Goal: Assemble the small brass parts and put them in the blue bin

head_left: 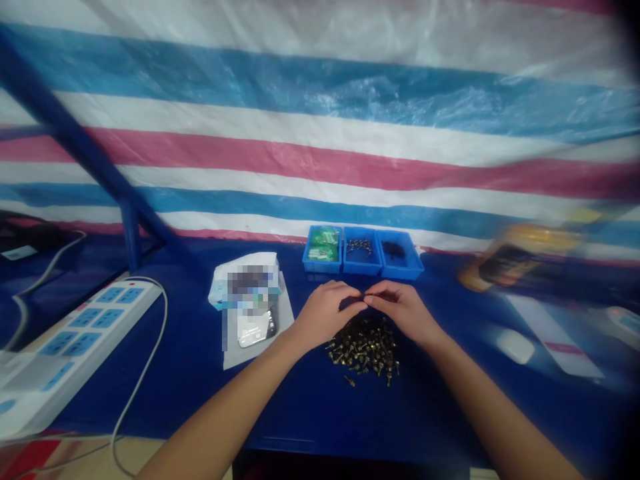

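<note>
Working over the blue table (300, 413), both hands (327, 313) (403, 310) face striped tarpaulin (320, 160).

Bright, even light puts soft glare on the striped plastic sheet (320, 153) and a faint shadow under the right hand (403, 310), while the bottle (520, 257) smears with blur, the edges bow, and the corners darken.

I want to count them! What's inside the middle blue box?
The middle blue plastic bin holds a small heap of dark metal screws. The heap covers part of the bin's floor, so anything beneath it can't be seen.
</note>
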{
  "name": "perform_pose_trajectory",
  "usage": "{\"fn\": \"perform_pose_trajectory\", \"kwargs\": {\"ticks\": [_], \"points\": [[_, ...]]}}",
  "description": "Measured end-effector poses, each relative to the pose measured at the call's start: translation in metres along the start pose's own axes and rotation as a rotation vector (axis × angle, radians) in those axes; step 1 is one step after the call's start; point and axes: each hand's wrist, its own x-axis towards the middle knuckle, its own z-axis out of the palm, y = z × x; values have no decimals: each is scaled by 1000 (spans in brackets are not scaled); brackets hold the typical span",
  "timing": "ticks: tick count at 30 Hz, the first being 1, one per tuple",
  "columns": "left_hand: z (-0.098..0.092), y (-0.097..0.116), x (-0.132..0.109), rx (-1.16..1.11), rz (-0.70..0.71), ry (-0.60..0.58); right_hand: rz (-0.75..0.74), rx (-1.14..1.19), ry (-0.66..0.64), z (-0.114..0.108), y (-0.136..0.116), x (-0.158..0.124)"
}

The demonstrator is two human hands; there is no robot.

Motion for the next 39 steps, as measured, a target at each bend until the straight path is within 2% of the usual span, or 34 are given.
{"fn": "perform_pose_trajectory", "kwargs": {"ticks": [5,10,14,16,19,21,23,27,30,33,39], "points": [[1,0,1,-40,-13,-7,-2,-42,-23,-2,1,0],[1,-1,1,-48,-33,-2,-106,-312,-23,-6,-1,-1],[1,-2,1,-78,-45,24,-81,-422,-41,-13,0,-1],[0,-2,1,-94,-56,38,-64,-389,63,-18,4,3],[-1,-2,1,-112,-64,51,-97,-302,365,-22,14,8],[-1,-2,1,-117,-61,55,-128,-330,464,-23,18,10],[-1,-1,1,-117,-55,56,-148,-382,398,-22,18,8],[0,-2,1,-100,-39,44,-205,-372,131,-15,6,1],[1,-3,1,-76,-31,21,-261,-387,11,-11,-1,-3],[1,-4,0,-62,-25,6,-291,-413,-47,-9,-2,-4],[2,-3,0,-68,-12,8,-259,-448,-88,-8,-2,-3]]}}
